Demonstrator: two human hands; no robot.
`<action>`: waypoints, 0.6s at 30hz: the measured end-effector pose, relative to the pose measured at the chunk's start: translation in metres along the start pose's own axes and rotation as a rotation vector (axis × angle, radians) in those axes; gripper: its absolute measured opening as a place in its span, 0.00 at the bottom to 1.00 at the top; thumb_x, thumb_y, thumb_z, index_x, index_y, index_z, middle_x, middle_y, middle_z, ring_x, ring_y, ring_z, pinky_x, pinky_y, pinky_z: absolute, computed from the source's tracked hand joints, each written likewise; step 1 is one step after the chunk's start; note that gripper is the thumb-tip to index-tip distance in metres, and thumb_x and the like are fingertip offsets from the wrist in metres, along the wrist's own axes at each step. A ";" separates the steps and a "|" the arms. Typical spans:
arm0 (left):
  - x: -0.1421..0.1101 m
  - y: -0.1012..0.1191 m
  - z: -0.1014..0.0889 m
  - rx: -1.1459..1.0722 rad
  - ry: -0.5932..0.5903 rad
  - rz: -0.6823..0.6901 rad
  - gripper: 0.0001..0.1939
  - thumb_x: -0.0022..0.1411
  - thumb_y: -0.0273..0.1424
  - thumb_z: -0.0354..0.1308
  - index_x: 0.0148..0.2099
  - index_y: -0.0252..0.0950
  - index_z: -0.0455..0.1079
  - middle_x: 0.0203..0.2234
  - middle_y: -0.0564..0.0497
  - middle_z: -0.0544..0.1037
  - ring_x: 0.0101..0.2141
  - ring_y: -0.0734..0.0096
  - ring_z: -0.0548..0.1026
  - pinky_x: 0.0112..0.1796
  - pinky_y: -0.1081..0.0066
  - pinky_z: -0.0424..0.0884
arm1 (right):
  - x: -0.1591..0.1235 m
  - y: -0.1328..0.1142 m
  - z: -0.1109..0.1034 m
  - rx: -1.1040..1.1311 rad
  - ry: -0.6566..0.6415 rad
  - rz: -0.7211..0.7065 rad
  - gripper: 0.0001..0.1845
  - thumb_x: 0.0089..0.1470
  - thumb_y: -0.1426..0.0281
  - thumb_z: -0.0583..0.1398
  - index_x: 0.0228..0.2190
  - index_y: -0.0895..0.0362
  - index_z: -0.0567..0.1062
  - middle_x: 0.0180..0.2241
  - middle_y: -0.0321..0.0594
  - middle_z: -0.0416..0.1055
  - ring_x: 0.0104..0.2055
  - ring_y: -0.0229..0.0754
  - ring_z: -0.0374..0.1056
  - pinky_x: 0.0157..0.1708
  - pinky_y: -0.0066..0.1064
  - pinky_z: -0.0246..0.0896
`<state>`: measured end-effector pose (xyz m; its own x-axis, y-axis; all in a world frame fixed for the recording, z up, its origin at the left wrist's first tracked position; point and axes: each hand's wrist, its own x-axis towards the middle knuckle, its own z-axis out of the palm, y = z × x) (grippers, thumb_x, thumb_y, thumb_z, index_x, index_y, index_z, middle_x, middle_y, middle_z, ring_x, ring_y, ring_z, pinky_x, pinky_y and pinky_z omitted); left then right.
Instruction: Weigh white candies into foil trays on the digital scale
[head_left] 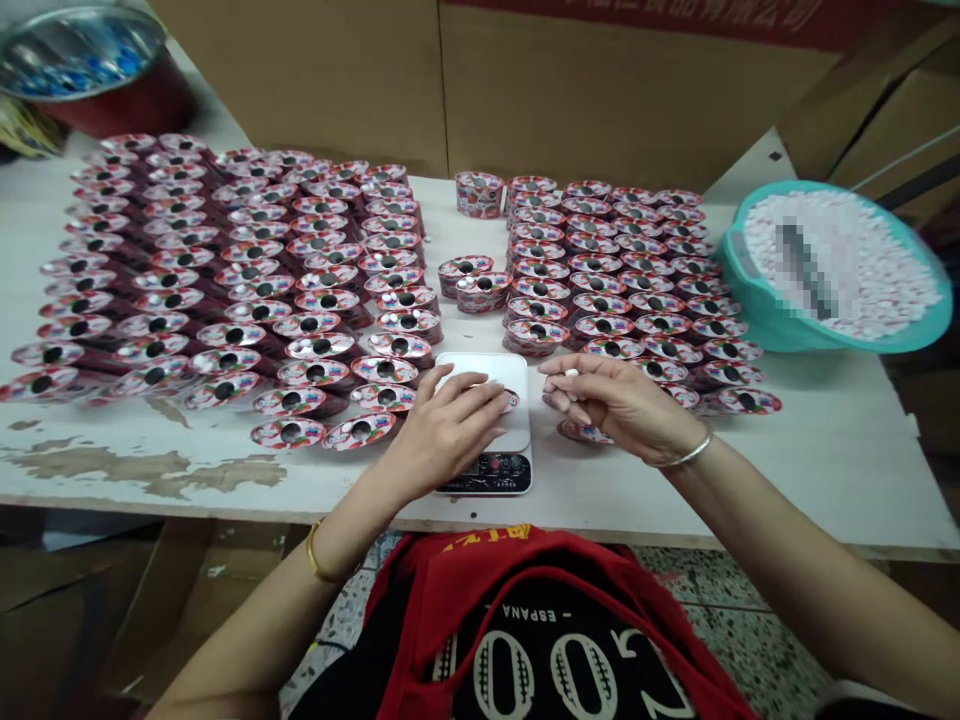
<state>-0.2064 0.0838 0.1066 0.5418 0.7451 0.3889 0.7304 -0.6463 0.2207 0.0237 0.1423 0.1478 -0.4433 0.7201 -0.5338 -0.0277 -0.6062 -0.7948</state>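
Note:
A small white scale (491,440) sits at the table's near edge. My left hand (446,425) lies over its platform, fingers curled round a small red-and-white cup (511,400) that shows only at its rim. My right hand (615,400) hovers just right of the scale, fingers pinched on small white candy pieces (571,373). Under the right hand another cup (581,432) peeks out. Several rows of the same cups (225,290), each lid with a dark hole, fill the left of the table, and another block of cups (637,270) fills the right.
A teal basin (757,310) full of white pieces stands at the far right. A red metal bowl (112,100) holds blue-wrapped items at the back left. Cardboard boxes (600,90) line the rear. The white table (825,470) has peeling paint at front left.

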 end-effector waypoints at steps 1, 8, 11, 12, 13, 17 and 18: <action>-0.001 -0.001 0.000 0.004 0.005 0.003 0.14 0.66 0.32 0.54 0.53 0.39 0.68 0.49 0.50 0.77 0.51 0.61 0.70 0.57 0.53 0.57 | 0.000 0.000 0.001 -0.026 -0.008 -0.006 0.16 0.48 0.68 0.65 0.40 0.61 0.73 0.25 0.35 0.68 0.18 0.27 0.55 0.16 0.21 0.47; -0.026 -0.011 -0.012 -0.060 0.110 -0.136 0.19 0.62 0.32 0.59 0.55 0.39 0.66 0.50 0.46 0.76 0.52 0.60 0.70 0.58 0.52 0.57 | 0.012 -0.002 0.024 -0.432 -0.094 -0.097 0.11 0.56 0.67 0.59 0.39 0.61 0.74 0.21 0.32 0.65 0.19 0.28 0.55 0.20 0.23 0.48; -0.035 -0.014 -0.016 -0.079 0.193 -0.214 0.18 0.61 0.30 0.60 0.54 0.39 0.67 0.47 0.45 0.76 0.50 0.60 0.72 0.55 0.53 0.61 | 0.020 -0.003 0.038 -0.722 -0.151 -0.254 0.08 0.57 0.73 0.58 0.36 0.61 0.76 0.29 0.38 0.72 0.29 0.33 0.64 0.30 0.25 0.58; -0.037 -0.014 -0.017 -0.088 0.206 -0.235 0.18 0.61 0.30 0.60 0.53 0.40 0.67 0.46 0.45 0.76 0.49 0.61 0.72 0.54 0.53 0.62 | 0.022 -0.004 0.042 -0.818 -0.162 -0.308 0.08 0.57 0.75 0.57 0.36 0.61 0.76 0.33 0.40 0.74 0.33 0.35 0.66 0.35 0.27 0.59; -0.039 -0.014 -0.017 -0.098 0.210 -0.253 0.17 0.61 0.29 0.60 0.53 0.40 0.67 0.45 0.45 0.76 0.48 0.61 0.73 0.53 0.54 0.63 | 0.024 -0.004 0.046 -0.905 -0.169 -0.352 0.09 0.57 0.76 0.56 0.36 0.60 0.77 0.36 0.41 0.75 0.37 0.37 0.67 0.39 0.28 0.60; -0.046 -0.013 -0.015 -0.146 0.196 -0.291 0.16 0.61 0.27 0.60 0.52 0.39 0.68 0.43 0.45 0.76 0.47 0.62 0.73 0.50 0.57 0.66 | 0.028 -0.006 0.056 -1.111 -0.166 -0.425 0.12 0.57 0.80 0.55 0.38 0.61 0.78 0.38 0.45 0.75 0.41 0.40 0.67 0.43 0.31 0.59; -0.047 -0.012 -0.014 -0.157 0.194 -0.297 0.16 0.61 0.27 0.60 0.52 0.39 0.68 0.43 0.45 0.76 0.46 0.62 0.73 0.50 0.58 0.67 | 0.028 -0.006 0.057 -1.122 -0.161 -0.437 0.12 0.57 0.80 0.55 0.38 0.62 0.78 0.38 0.46 0.75 0.41 0.40 0.67 0.43 0.31 0.59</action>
<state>-0.2468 0.0539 0.0985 0.2168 0.8683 0.4460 0.7629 -0.4358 0.4775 -0.0400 0.1469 0.1539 -0.6987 0.6925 -0.1798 0.5531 0.3634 -0.7497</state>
